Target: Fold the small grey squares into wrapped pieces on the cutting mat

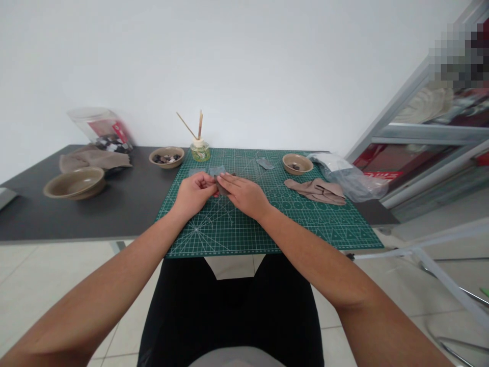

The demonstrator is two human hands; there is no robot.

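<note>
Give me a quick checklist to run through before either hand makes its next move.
1. Left hand at the small dark piece: ok, thumb and fingertips meet at it.
2. Right hand at the piece: ok, its fingers lie over it.
3. Underside of the piece: cannot tell, the hands hide it.
4. Cutting mat free of loose items: not ok, a brown cloth and a thin grey scrap lie on it.
5. Reed bottle upright: ok.
6. Stones left of that bottle contained: ok, they sit in a bowl.
</note>
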